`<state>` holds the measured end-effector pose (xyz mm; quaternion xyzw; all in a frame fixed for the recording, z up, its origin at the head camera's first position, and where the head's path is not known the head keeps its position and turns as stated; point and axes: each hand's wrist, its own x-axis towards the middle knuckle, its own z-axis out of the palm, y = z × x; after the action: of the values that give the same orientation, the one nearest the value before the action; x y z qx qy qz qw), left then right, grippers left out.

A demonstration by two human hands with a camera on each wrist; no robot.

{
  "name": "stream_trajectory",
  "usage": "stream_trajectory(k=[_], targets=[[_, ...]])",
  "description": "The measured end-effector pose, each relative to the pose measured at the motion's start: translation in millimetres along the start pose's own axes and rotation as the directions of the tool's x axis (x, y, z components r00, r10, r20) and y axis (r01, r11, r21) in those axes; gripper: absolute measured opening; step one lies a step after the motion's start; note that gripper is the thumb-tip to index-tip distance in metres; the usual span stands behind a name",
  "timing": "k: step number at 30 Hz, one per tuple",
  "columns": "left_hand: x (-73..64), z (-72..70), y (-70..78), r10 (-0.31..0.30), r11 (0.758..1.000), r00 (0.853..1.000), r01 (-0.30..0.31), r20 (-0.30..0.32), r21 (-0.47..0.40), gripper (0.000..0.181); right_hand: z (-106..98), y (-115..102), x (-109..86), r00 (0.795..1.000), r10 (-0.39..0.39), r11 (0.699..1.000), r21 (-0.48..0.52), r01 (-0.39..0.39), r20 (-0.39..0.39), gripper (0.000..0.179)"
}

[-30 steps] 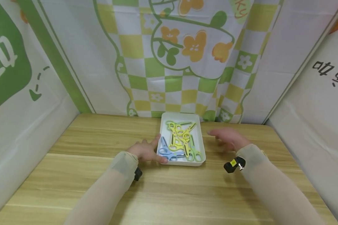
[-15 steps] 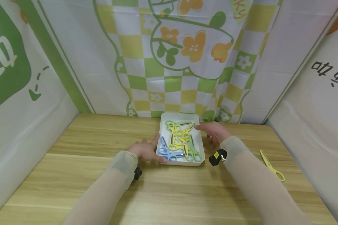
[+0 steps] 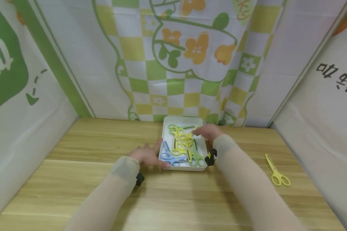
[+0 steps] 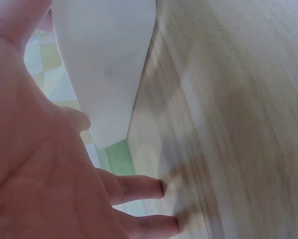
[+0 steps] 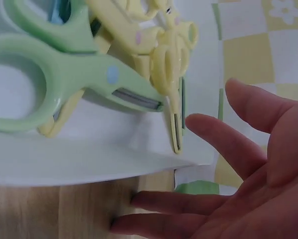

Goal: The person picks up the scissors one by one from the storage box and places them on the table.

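A white tray (image 3: 182, 168) holds several yellow, green and blue scissors. My left hand (image 3: 146, 156) stays at its left side with fingers spread, thumb at the front corner and a fingertip against the wall; the left wrist view shows two fingers (image 4: 139, 187) reaching down near the table. Over the right rim comes my right hand (image 3: 209, 131), its index finger and thumb apart with nothing between them. In the right wrist view, the tip of one yellow scissors (image 5: 176, 127) lies just beside the index fingertip (image 5: 195, 121). Closer to that camera are green scissors (image 5: 64, 74).
Another yellow pair of scissors (image 3: 274, 171) lies on the wooden table (image 3: 89, 192) to the right of my right forearm. Behind the tray hangs a checked curtain (image 3: 176, 86). White printed panels stand along both sides.
My right hand has moved left from beside the tray to over its right rim. The yellow scissors on the table have come into view from behind the forearm. My left hand keeps its place.
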<state>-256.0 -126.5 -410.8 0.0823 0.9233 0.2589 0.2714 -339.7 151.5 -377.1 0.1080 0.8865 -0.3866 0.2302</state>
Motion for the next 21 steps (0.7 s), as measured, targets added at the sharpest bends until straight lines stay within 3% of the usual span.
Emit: stream_trajectory(k=[4, 9, 14, 21], targets=[[1.2, 0.1, -0.2, 0.000, 1.000, 1.000, 0.000, -0.002, 0.006, 0.129, 5.2, -6.4, 0.9, 1.000, -0.024, 0.997, -0.068, 0.025, 0.015, 0.052], [0.2, -0.2, 0.4, 0.005, 1.000, 1.000, -0.005, 0.000, -0.001, 0.129, 15.3, -15.0, 6.3, 0.997, -0.072, 0.971, -0.229, 0.064, -0.027, 0.042], [-0.8, -0.3, 0.2, 0.008, 1.000, 1.000, -0.008, -0.004, 0.009, 0.127, 22.9, -19.8, 4.1, 0.989, -0.116, 0.933, -0.351, 0.077, -0.093, 0.036], [-3.2, -1.8, 1.3, 0.006, 1.000, 1.000, -0.006, 0.000, -0.002, 0.129, 25.1, -18.2, 5.5, 0.978, -0.159, 0.850, -0.522, 0.069, -0.131, 0.042]])
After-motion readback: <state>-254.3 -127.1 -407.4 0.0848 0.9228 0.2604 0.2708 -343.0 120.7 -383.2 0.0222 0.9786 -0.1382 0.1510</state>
